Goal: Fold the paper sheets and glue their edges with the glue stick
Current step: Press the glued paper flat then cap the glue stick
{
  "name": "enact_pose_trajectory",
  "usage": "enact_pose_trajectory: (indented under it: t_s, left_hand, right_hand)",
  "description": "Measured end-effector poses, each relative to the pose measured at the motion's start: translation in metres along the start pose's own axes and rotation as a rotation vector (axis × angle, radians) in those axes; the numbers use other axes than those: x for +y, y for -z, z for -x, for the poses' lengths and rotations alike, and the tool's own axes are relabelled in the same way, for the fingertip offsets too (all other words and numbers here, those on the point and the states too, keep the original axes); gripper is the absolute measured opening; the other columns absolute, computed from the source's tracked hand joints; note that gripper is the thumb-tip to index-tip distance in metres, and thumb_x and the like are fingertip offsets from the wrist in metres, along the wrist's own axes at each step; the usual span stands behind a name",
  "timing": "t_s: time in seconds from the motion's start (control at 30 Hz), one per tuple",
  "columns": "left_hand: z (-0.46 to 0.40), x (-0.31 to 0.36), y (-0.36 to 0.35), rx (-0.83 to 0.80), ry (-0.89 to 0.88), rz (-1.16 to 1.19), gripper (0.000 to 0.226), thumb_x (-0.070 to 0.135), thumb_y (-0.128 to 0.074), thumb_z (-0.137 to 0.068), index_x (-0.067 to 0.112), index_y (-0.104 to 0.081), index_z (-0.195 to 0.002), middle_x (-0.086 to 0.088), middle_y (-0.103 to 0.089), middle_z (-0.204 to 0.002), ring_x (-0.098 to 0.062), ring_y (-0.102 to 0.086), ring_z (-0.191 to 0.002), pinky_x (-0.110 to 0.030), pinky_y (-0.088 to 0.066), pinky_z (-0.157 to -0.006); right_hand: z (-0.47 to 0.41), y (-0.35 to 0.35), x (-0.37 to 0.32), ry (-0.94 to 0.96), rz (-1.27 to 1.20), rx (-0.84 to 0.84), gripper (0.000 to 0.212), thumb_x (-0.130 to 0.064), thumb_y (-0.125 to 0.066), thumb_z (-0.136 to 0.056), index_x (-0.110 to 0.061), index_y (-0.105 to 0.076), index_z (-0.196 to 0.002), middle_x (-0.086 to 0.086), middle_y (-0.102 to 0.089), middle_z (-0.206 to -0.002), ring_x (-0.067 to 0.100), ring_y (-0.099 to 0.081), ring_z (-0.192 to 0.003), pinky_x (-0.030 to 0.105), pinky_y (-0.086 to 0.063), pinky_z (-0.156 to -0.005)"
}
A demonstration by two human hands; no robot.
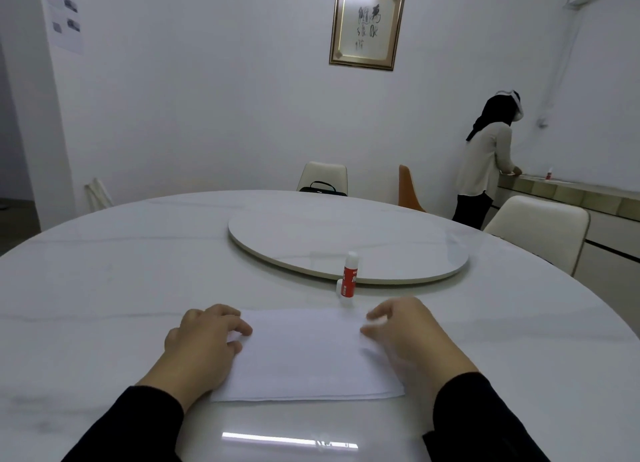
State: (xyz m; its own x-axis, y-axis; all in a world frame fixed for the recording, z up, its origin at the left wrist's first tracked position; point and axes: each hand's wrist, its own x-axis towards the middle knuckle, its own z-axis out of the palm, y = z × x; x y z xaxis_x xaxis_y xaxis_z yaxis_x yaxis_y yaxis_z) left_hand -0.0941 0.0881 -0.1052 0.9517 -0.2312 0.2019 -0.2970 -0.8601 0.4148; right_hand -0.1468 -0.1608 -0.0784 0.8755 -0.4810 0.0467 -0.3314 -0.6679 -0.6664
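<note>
White paper sheets lie stacked flat on the white round table in front of me. My left hand rests on the stack's left edge with fingers curled onto the paper. At the right edge, my right hand has its fingertips pinching a lifted bit of paper; this hand is blurred. A red and white glue stick stands upright just beyond the paper's far edge. A second small white and red piece, perhaps a cap, lies at its base.
A large white turntable sits at the table's middle, right behind the glue stick. Chairs stand around the far side, one holding a black bag. A person stands at a counter on the right.
</note>
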Motion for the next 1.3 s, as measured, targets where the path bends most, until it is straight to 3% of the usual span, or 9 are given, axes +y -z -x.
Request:
enact_pose_trajectory:
  t_s: [0.13,0.23,0.43,0.6,0.77,0.9,1.07,1.23,1.3]
  left_hand:
    - [0.001,0.003,-0.002,0.020,0.009,-0.024,0.027,0.026,-0.041,-0.096,0.045,-0.052,-0.111,0.024,-0.044,-0.133,-0.009,-0.036,-0.126,-0.030,-0.026,-0.096]
    - [-0.001,0.003,-0.002,0.023,-0.006,-0.059,0.027,0.024,-0.039,-0.096,0.046,-0.049,-0.106,0.024,-0.045,-0.132,-0.008,-0.036,-0.125,-0.028,-0.024,-0.090]
    - [-0.004,0.004,-0.003,0.040,-0.061,-0.054,0.027,0.022,-0.039,-0.095,0.047,-0.048,-0.101,0.021,-0.038,-0.141,-0.010,-0.029,-0.131,-0.028,-0.025,-0.102]
    - [-0.012,0.021,0.021,0.316,-0.087,0.426,0.023,0.021,-0.053,-0.092,0.026,-0.062,-0.113,0.008,-0.054,-0.125,-0.016,-0.039,-0.126,-0.029,-0.033,-0.100]
    - [-0.031,0.070,0.026,-0.192,-0.097,1.074,0.042,0.044,-0.048,-0.091,0.015,-0.064,-0.116,0.002,-0.068,-0.115,-0.012,-0.057,-0.111,-0.031,-0.040,-0.095]
    - [-0.036,0.070,0.005,-0.294,-0.124,1.304,0.034,0.036,-0.057,-0.081,0.009,-0.070,-0.097,-0.010,-0.073,-0.097,-0.020,-0.064,-0.084,-0.030,-0.048,-0.081]
    - [-0.040,0.063,0.001,-0.273,-0.108,1.449,0.026,0.027,-0.058,-0.080,0.007,-0.067,-0.093,-0.002,-0.074,-0.082,-0.013,-0.069,-0.073,-0.021,-0.055,-0.065]
    - [-0.037,0.069,0.000,-0.141,-0.131,1.369,0.015,0.016,-0.056,-0.090,0.008,-0.069,-0.089,-0.006,-0.073,-0.082,-0.018,-0.068,-0.081,-0.026,-0.053,-0.081]
    - [-0.038,0.068,0.001,-0.116,-0.126,1.375,0.015,0.016,-0.057,-0.089,0.009,-0.070,-0.088,-0.006,-0.073,-0.083,-0.018,-0.067,-0.083,-0.027,-0.051,-0.083]
  right_hand:
    - [-0.025,0.003,-0.024,-0.020,-0.289,0.042,0.072,-0.034,-0.072,-0.080,-0.008,-0.040,-0.139,0.008,-0.048,-0.139,0.024,-0.048,-0.124,0.028,-0.038,-0.088]
    - [-0.040,-0.007,-0.033,-0.030,-0.327,0.008,0.078,-0.036,-0.074,-0.078,-0.008,-0.037,-0.141,0.009,-0.045,-0.142,0.024,-0.048,-0.123,0.030,-0.039,-0.092]
    - [-0.054,-0.028,-0.029,-0.012,-0.312,0.142,0.017,-0.025,-0.073,-0.080,-0.014,-0.061,-0.072,0.009,-0.068,-0.099,0.010,-0.055,-0.064,0.021,-0.037,-0.052]
    - [-0.028,-0.027,-0.044,0.174,-0.626,0.101,0.013,-0.031,-0.052,-0.094,-0.021,-0.054,-0.101,0.007,-0.065,-0.106,0.012,-0.060,-0.082,0.023,-0.049,-0.066]
    - [0.015,-0.028,-0.061,0.206,-0.985,-0.319,0.025,-0.031,-0.047,-0.097,-0.012,-0.060,-0.108,0.011,-0.056,-0.082,0.013,-0.054,-0.056,0.024,-0.049,-0.051]
    - [0.025,-0.038,-0.051,0.111,-1.074,-0.415,0.037,-0.033,-0.047,-0.096,-0.001,-0.064,-0.093,0.009,-0.058,-0.073,0.010,-0.047,-0.054,0.019,-0.041,-0.051]
    - [0.027,-0.039,-0.045,-0.051,-1.354,-0.508,0.024,-0.009,-0.049,-0.096,0.009,-0.066,-0.097,0.015,-0.069,-0.074,0.014,-0.060,-0.061,0.017,-0.055,-0.058]
    - [0.032,-0.046,-0.046,0.130,-0.981,-0.194,0.011,-0.006,-0.076,-0.076,-0.013,-0.073,-0.084,-0.001,-0.075,-0.072,0.006,-0.068,-0.065,0.018,-0.052,-0.056]
    - [0.031,-0.044,-0.046,0.093,-1.061,-0.276,0.008,-0.016,-0.069,-0.084,-0.011,-0.073,-0.089,0.001,-0.074,-0.077,0.008,-0.069,-0.068,0.021,-0.054,-0.058]
